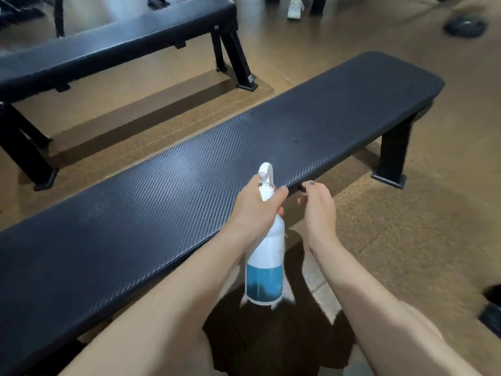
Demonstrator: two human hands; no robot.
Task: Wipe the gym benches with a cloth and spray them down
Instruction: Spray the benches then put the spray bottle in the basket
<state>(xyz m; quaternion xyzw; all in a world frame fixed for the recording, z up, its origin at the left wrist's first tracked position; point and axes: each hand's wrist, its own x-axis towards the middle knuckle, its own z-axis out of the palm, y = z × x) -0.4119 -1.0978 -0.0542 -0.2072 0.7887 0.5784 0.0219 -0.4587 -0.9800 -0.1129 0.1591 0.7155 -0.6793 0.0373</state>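
1. Our left hand (257, 204) grips the neck of a white spray bottle (265, 256), which hangs upright just off the near long edge of the counter (168, 196), nozzle toward the pad, blue liquid filling its lower part.
2. Our right hand (318, 210) holds nothing, fingers loosely curled, fingertips near that same edge, just right of the bottle.
3. We see the black textured pad running bare from lower left to upper right, its rounded far end over a black leg.
4. Brown floor (406, 218) lies open to our right; a strip of floor separates a second bench (108, 47) beyond.
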